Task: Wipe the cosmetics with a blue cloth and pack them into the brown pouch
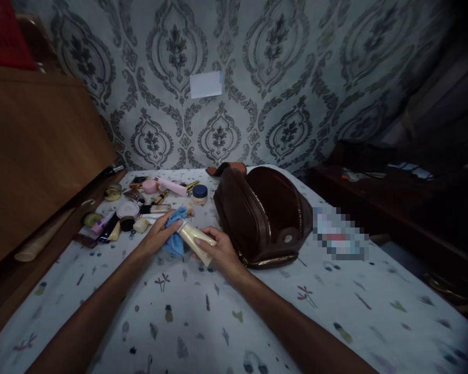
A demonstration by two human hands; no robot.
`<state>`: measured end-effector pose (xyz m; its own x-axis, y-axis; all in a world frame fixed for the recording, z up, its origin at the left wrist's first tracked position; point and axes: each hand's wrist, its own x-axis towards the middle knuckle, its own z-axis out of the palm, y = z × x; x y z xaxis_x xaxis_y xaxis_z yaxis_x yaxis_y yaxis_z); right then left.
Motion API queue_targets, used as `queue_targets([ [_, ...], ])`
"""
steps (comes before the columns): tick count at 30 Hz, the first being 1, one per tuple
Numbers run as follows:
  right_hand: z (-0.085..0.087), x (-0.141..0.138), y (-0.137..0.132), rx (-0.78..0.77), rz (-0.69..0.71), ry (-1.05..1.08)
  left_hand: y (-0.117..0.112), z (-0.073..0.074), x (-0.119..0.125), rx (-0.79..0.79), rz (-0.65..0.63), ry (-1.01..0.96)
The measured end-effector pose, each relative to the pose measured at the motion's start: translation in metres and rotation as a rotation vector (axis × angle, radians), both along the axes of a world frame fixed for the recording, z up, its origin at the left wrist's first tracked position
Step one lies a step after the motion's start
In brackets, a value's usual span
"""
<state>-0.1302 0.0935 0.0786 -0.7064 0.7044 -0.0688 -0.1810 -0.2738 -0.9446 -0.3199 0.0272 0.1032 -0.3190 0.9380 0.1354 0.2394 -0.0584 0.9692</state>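
Between my two hands is a pale yellow squeeze tube (192,238), tilted, with its cap end toward the left. My left hand (161,231) is closed on a blue cloth (174,245), which it presses round the cap end. Fingers and thumb of my right hand (221,250) grip the tube's lower body. Just right of my hands stands a dark brown leather bag (253,218), its zipped top gaping. Behind my hands is a small jar with a navy lid (199,192).
Many cosmetics, among them a pink tube (171,185) and a round white compact (127,210), lie at the left on the patterned sheet (187,322). A wooden cabinet (35,150) borders the left side. A blurred-out item (339,234) lies right of the bag. Patterned wallpaper rises behind.
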Motion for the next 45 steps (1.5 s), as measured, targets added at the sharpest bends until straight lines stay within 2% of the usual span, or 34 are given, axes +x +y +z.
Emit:
queue_targets([
  [3, -0.001, 0.000, 0.000, -0.067, 0.001, 0.032, 0.000, -0.002, -0.002, 0.009, -0.041, -0.078],
  [7, -0.002, -0.002, 0.004, -0.288, -0.005, 0.097, -0.002, -0.001, -0.002, 0.006, -0.107, -0.176],
  [9, -0.002, -0.003, 0.005, -0.320, 0.006, 0.099, -0.001, -0.001, 0.001, 0.014, -0.077, -0.171],
  [11, -0.003, -0.003, 0.004, -0.285, 0.036, 0.070, 0.000, -0.001, 0.004, 0.026, -0.009, -0.139],
  [14, -0.002, -0.002, 0.002, -0.100, 0.071, -0.002, 0.003, -0.002, 0.010, 0.022, 0.070, -0.080],
  [19, 0.004, 0.002, -0.003, 0.518, 0.000, -0.199, 0.003, 0.001, 0.015, 0.063, 0.119, 0.110],
  [21, 0.004, 0.003, -0.005, 0.587, -0.009, -0.234, 0.002, 0.003, 0.016, 0.070, 0.117, 0.158],
  [23, 0.003, 0.003, -0.007, 0.465, 0.049, -0.185, 0.001, 0.005, 0.016, 0.067, 0.104, 0.168],
  [28, 0.001, 0.002, -0.010, -0.124, 0.252, 0.056, 0.001, 0.008, 0.012, 0.072, 0.045, 0.053],
  [30, 0.003, 0.002, -0.010, -0.239, 0.331, 0.105, 0.001, 0.008, 0.010, 0.085, 0.037, 0.042],
  [33, 0.006, 0.003, -0.010, -0.315, 0.367, 0.153, 0.001, 0.007, 0.011, 0.086, 0.044, 0.059],
  [36, 0.008, 0.002, -0.011, -0.370, 0.340, 0.194, 0.001, 0.004, 0.016, 0.072, 0.127, 0.099],
  [39, 0.008, 0.000, -0.012, -0.406, 0.284, 0.240, 0.001, 0.002, 0.025, 0.121, 0.192, 0.213],
  [45, 0.001, -0.003, -0.011, -0.436, 0.191, 0.269, 0.000, -0.003, 0.037, 0.181, 0.172, 0.462],
])
